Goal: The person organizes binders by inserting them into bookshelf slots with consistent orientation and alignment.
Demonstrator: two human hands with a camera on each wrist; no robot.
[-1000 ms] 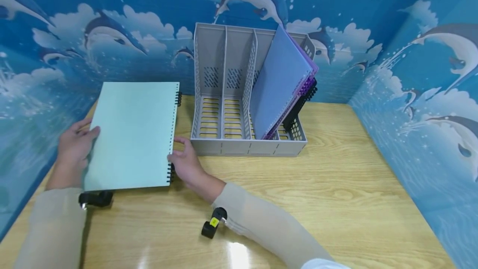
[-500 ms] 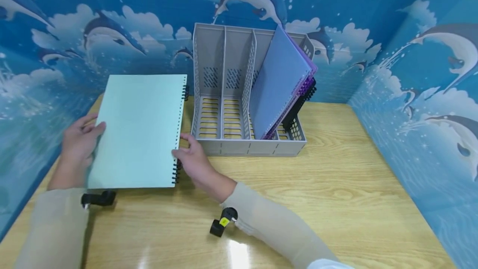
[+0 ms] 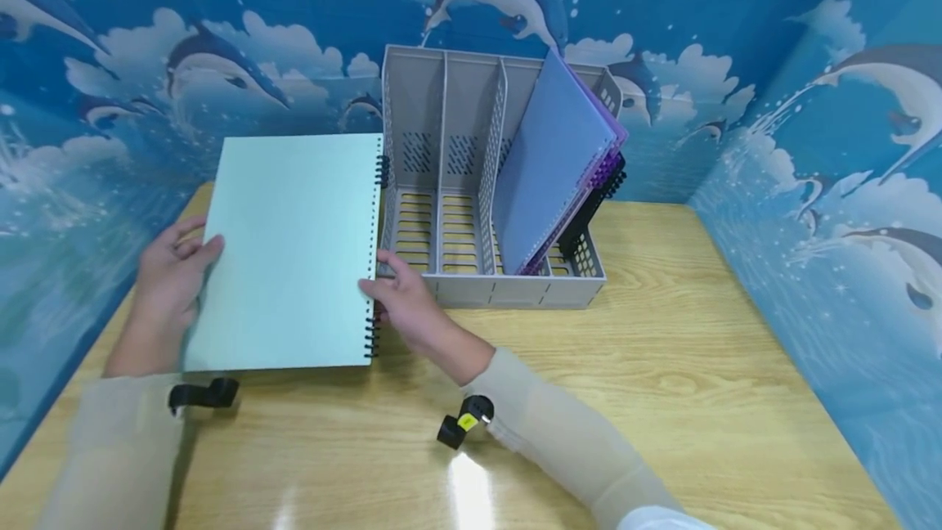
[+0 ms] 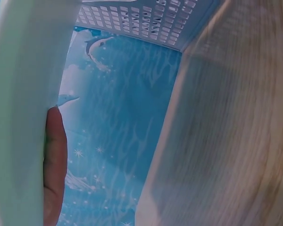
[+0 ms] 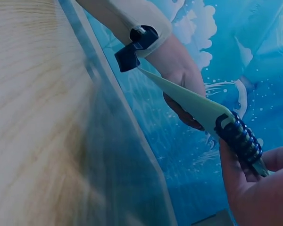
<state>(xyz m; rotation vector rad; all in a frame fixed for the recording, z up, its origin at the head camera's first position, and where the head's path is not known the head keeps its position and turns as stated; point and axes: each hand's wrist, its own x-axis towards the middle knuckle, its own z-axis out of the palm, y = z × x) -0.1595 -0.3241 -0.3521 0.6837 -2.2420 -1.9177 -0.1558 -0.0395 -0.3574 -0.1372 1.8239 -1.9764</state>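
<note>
A pale green spiral notebook (image 3: 290, 252) with black rings along its right side is held up over the table in the head view. My left hand (image 3: 172, 276) grips its left edge, thumb on the cover. At the ringed edge my right hand (image 3: 415, 305) pinches the notebook, with the thumb on top. The right wrist view shows the notebook (image 5: 198, 106) nearly edge-on above the table, its rings beside my right hand (image 5: 259, 188). A finger of my left hand (image 4: 55, 165) lies along the notebook's underside in the left wrist view.
A grey divided file rack (image 3: 486, 291) stands behind and to the right of the notebook. In its right part lean a blue notebook (image 3: 552, 162), purple ones and a black one. Dolphin-print sheeting (image 3: 280, 39) surrounds the wooden table (image 3: 706, 350).
Both hands have carried the green notebook to the right and upward in the head view. Its ringed edge now overlaps the rack's left side. The notebooks in the rack have not moved.
</note>
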